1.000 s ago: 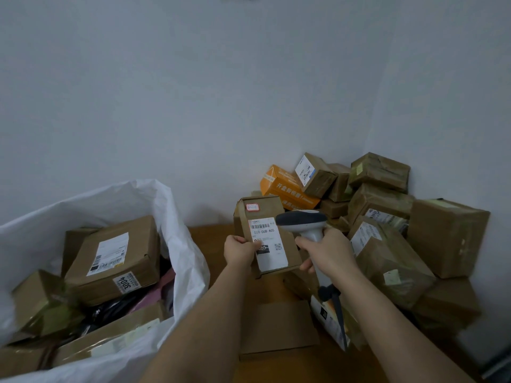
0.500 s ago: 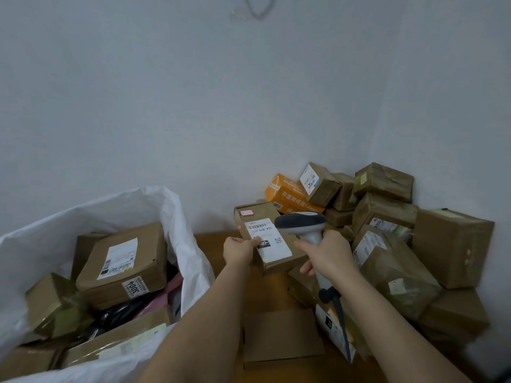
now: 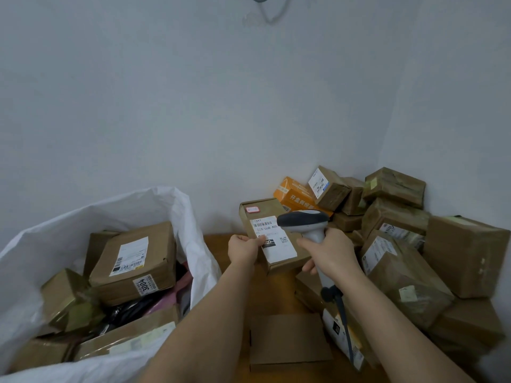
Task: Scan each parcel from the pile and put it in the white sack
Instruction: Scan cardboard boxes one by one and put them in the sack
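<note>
The parcel [image 3: 272, 239], a flat brown carton with a white label [image 3: 272, 239] on its upper face, is held up in the air between the white sack [image 3: 166, 208] and the pile [image 3: 401, 244]. It looks stiff and light enough for one hand; its near left edge seems the natural hold. The left hand [image 3: 243, 248] pinches that edge, thumb on the label, other fingers hidden beneath. The right hand [image 3: 329, 252] wraps its fingers round the grip of the scanner [image 3: 307, 223], whose head hangs just over the label, both forearms reaching forward above the bench [image 3: 221, 244].
</note>
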